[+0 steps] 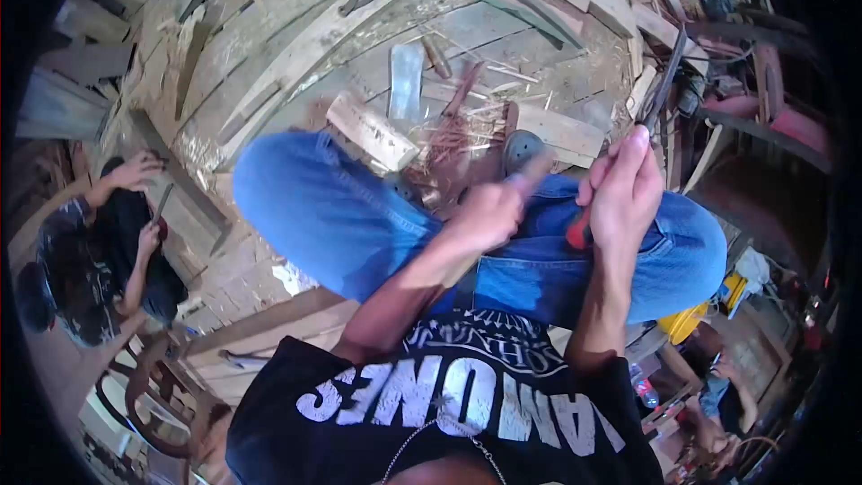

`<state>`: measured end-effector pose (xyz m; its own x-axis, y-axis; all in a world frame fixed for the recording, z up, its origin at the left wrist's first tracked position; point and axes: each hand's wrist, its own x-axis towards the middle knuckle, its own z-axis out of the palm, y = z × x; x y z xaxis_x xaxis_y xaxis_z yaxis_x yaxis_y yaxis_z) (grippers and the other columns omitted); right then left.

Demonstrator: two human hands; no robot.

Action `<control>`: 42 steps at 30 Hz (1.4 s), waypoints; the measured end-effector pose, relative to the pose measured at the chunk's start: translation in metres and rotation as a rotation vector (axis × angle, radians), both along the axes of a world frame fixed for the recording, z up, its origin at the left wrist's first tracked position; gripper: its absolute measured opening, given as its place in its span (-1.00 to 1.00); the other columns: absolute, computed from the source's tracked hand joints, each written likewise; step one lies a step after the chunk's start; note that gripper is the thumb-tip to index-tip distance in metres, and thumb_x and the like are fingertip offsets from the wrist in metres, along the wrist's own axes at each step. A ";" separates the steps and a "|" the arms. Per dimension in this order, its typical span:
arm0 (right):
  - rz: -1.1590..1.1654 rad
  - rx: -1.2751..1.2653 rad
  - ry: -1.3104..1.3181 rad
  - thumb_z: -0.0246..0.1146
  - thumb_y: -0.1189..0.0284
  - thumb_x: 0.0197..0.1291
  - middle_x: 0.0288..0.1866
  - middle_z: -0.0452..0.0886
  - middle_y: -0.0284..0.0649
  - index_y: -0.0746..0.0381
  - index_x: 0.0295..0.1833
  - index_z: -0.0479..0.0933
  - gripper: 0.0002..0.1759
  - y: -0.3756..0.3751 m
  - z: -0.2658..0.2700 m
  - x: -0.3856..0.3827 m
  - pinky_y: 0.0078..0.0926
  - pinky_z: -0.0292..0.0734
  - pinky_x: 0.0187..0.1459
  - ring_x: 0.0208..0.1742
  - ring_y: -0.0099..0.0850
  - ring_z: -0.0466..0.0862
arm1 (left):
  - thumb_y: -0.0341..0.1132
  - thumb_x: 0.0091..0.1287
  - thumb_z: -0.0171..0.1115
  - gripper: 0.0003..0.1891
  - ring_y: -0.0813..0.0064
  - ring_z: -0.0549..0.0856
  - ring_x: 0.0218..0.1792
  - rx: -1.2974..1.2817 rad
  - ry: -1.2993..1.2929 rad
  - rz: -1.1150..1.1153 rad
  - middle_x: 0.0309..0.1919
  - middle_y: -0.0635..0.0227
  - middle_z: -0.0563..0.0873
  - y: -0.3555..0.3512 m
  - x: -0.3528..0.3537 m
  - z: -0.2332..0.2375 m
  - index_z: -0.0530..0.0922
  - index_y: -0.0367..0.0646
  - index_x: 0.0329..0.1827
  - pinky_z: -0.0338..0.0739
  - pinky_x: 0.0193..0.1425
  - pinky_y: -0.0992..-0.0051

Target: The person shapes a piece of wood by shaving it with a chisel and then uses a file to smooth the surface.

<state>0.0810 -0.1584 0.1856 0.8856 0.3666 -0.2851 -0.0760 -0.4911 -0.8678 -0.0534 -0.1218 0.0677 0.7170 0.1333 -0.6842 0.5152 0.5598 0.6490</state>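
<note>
My right hand (624, 193) is closed around a long dark metal tool (666, 81) above my right thigh. A red handle end (579, 232) shows beside the palm, and the metal points up and away from me. My left hand (492, 214) is over my lap, its fingers curled and blurred by motion; what it grips is too smeared to name. Just ahead of my legs lie a short wood block (373, 130), a grey flat piece (407, 81) and a rounded dark object (523, 151).
Curved wooden planks (314, 40) and shavings cover the floor ahead. At the left sits another person (85, 251), holding a thin tool. More people's hands show at the lower right, near a yellow object (682, 323). Scrap wood lines the right side.
</note>
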 end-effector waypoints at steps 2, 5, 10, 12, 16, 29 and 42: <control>-0.023 0.048 0.028 -0.13 0.15 0.55 -0.71 0.31 -0.40 0.22 -0.39 0.32 -0.53 -0.012 0.011 -0.014 -0.61 0.27 -0.71 -0.75 -0.64 0.35 | 0.10 0.56 -0.18 -0.46 0.68 0.29 -0.75 -0.154 -0.018 0.269 -0.73 0.54 0.32 0.023 -0.004 0.014 0.41 -0.15 -0.44 0.18 -0.67 0.58; 0.013 0.097 0.157 -0.11 0.15 0.54 -0.67 0.36 -0.36 0.24 -0.36 0.35 -0.55 -0.030 0.013 -0.019 -0.62 0.27 -0.71 -0.72 -0.62 0.38 | 0.13 0.56 -0.19 -0.46 0.67 0.28 -0.76 -0.102 0.002 0.189 -0.74 0.54 0.30 0.027 -0.005 0.018 0.40 -0.16 -0.42 0.16 -0.67 0.59; 0.225 -0.061 0.349 -0.02 0.18 0.52 -0.74 0.41 -0.37 0.26 -0.35 0.38 -0.57 -0.043 0.012 -0.047 -0.58 0.26 -0.72 -0.77 -0.59 0.42 | 0.15 0.55 -0.20 -0.45 0.67 0.27 -0.78 -0.260 -0.073 0.253 -0.75 0.53 0.31 0.038 0.000 0.028 0.39 -0.14 -0.42 0.16 -0.69 0.62; 0.337 -0.172 0.352 0.01 0.22 0.50 -0.75 0.43 -0.36 0.28 -0.38 0.39 -0.58 -0.047 0.006 -0.059 -0.55 0.30 -0.70 -0.74 -0.60 0.46 | 0.15 0.55 -0.19 -0.45 0.68 0.26 -0.79 -0.262 -0.055 0.276 -0.76 0.52 0.31 0.045 0.001 0.032 0.40 -0.15 -0.42 0.16 -0.70 0.62; 0.468 -0.285 0.266 0.06 0.32 0.45 -0.75 0.43 -0.08 0.34 -0.33 0.43 -0.67 -0.056 0.002 -0.073 -0.22 0.38 -0.60 -0.72 -0.13 0.55 | 0.21 0.53 -0.19 -0.41 0.68 0.27 -0.79 -0.306 -0.132 0.324 -0.77 0.53 0.30 0.058 -0.002 0.037 0.39 -0.16 -0.44 0.18 -0.68 0.62; 0.429 -0.389 0.108 0.06 0.34 0.43 -0.63 0.52 0.12 0.40 -0.32 0.47 -0.66 -0.058 -0.023 -0.079 -0.04 0.46 -0.47 -0.52 0.13 0.62 | 0.15 0.53 -0.13 -0.43 0.66 0.35 -0.75 -0.101 0.010 0.309 -0.75 0.53 0.37 0.039 0.012 0.019 0.43 -0.18 -0.44 0.23 -0.65 0.59; 0.284 -0.216 0.257 -0.08 0.13 0.53 -0.72 0.37 -0.38 0.23 -0.40 0.35 -0.53 -0.032 0.002 -0.042 -0.61 0.21 -0.73 -0.78 -0.62 0.37 | 0.14 0.56 -0.19 -0.44 0.69 0.30 -0.76 -0.169 -0.049 0.273 -0.74 0.52 0.34 0.039 -0.002 0.028 0.41 -0.17 -0.41 0.17 -0.68 0.59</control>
<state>0.0386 -0.1900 0.1881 0.6487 0.4929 -0.5798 -0.1116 -0.6920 -0.7132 -0.0559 -0.0826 0.0959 0.7033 0.2127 -0.6783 0.3014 0.7750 0.5555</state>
